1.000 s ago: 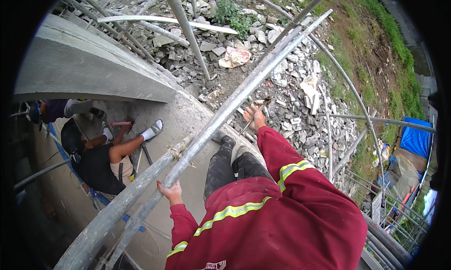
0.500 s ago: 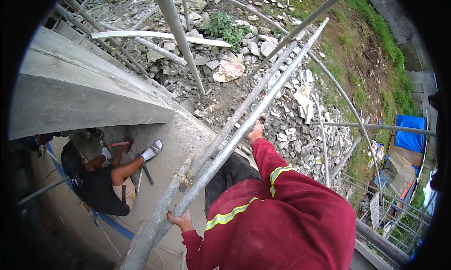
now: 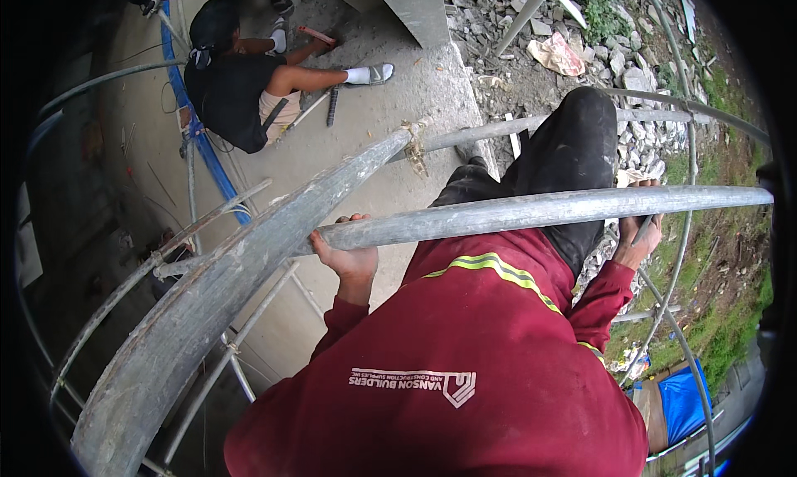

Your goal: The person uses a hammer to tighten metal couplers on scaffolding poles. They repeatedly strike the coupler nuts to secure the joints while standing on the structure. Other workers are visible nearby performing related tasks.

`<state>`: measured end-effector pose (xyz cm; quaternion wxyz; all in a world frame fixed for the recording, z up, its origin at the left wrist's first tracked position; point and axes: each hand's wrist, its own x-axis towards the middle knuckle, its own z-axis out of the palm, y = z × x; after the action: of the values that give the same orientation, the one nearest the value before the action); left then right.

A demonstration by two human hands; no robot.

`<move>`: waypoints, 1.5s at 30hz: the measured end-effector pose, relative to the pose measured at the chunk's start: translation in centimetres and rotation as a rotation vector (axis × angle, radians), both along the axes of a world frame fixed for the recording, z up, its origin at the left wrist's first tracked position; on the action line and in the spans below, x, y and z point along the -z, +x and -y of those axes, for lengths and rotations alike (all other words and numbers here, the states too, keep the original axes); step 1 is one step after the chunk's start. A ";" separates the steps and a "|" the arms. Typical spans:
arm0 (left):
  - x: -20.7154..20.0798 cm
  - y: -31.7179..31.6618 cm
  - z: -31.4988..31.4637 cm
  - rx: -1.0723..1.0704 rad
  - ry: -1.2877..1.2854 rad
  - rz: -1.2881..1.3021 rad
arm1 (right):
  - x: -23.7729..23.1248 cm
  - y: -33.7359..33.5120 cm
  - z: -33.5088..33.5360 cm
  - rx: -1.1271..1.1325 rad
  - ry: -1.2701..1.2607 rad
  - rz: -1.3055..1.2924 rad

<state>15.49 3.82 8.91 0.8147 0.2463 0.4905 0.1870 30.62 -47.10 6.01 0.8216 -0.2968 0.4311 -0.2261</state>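
A long grey metal pipe (image 3: 531, 211) lies across the front of my maroon sleeves and shirt. My left hand (image 3: 353, 259) is closed around its left part, thumb below and fingertips over the top. Farther right, my right hand (image 3: 638, 238) grips the same pipe, its fingers curled over the far side. A narrow dark-grey piece shows against the right palm; I cannot make out what it is. Close by on the left, a thick weathered pole (image 3: 241, 286) slants past the pipe, with a frayed tie (image 3: 415, 149) at its far end. My bent knee (image 3: 581, 128) rises beyond the pipe.
A co-worker in black (image 3: 224, 103) sits on the concrete slab (image 3: 398, 103) at the upper left, beside a red-handled tool (image 3: 317, 35). Scaffold tubes (image 3: 689, 186) cross on both sides. Rubble (image 3: 639, 70) lies past the slab's edge, and a blue tarp (image 3: 682, 398) at the lower right.
My view has turned, so the pipe, diagonal before, now runs nearly level across it. The co-worker appears higher up. Both hands remain on the pipe.
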 end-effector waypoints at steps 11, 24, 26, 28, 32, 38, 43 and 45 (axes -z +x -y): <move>21.6 -7.2 -0.7 1.216 0.356 -0.452 | 2.6 2.2 1.4 -0.173 0.117 0.096; 37.1 7.9 4.3 0.752 0.929 -0.767 | -1.7 -0.9 7.7 -0.185 -0.054 -0.100; 37.4 7.9 3.1 0.799 1.010 -0.749 | -2.2 -2.3 11.2 -0.269 -0.261 0.007; 37.0 7.0 3.1 0.936 0.953 -0.795 | -5.1 -0.6 10.0 -0.291 -0.411 0.035; 36.9 6.9 3.2 0.836 0.821 -0.689 | -13.1 5.2 -0.1 -0.475 -0.688 0.102; 38.5 6.1 3.0 0.607 0.592 -0.633 | -16.5 16.3 -12.6 -1.702 -0.496 -0.147; 38.2 5.9 3.4 0.507 0.533 -0.533 | 0.1 20.9 -27.1 -2.442 -0.621 -0.476; 37.4 7.2 3.6 0.497 0.517 -0.476 | 13.9 19.5 -28.9 -2.518 -0.470 -0.005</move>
<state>22.68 0.19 -28.44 0.6106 0.5893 0.5275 0.0397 50.13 -18.24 -7.86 0.3949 -0.6357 -0.1944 0.6342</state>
